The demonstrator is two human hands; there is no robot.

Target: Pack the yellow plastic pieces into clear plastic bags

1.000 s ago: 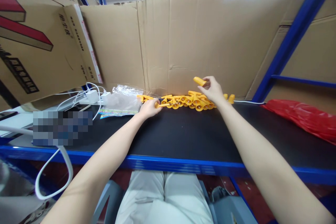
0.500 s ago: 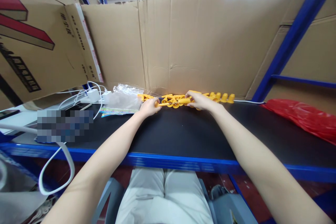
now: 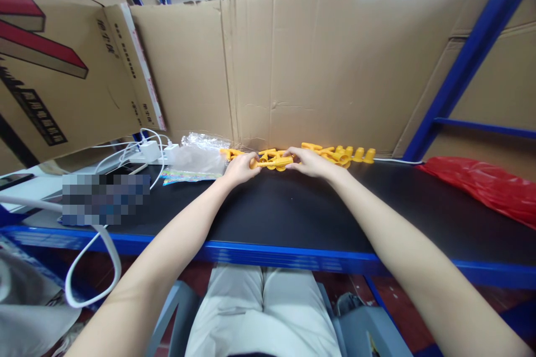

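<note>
At the back of the black table, my left hand is closed on the near end of a slim yellow plastic piece. My right hand has its thumb and fingers closed round the other end of that piece. Behind it, more yellow plastic parts are partly hidden by my hands. Right of my right hand, yellow cup-shaped parts stand in a row, with other yellow pieces lying near the cardboard. The exact shape of the held piece is too small to make out.
A clear plastic bag lies left of my hands. Further left are white chargers and cables and a blurred-out item. A red plastic bag lies at the right. Cardboard walls the back; a blue rail edges the front.
My right hand has moved left, toward my left hand, uncovering yellow parts on its right. The held yellow piece now spans between both hands. My left hand has shifted slightly right.
</note>
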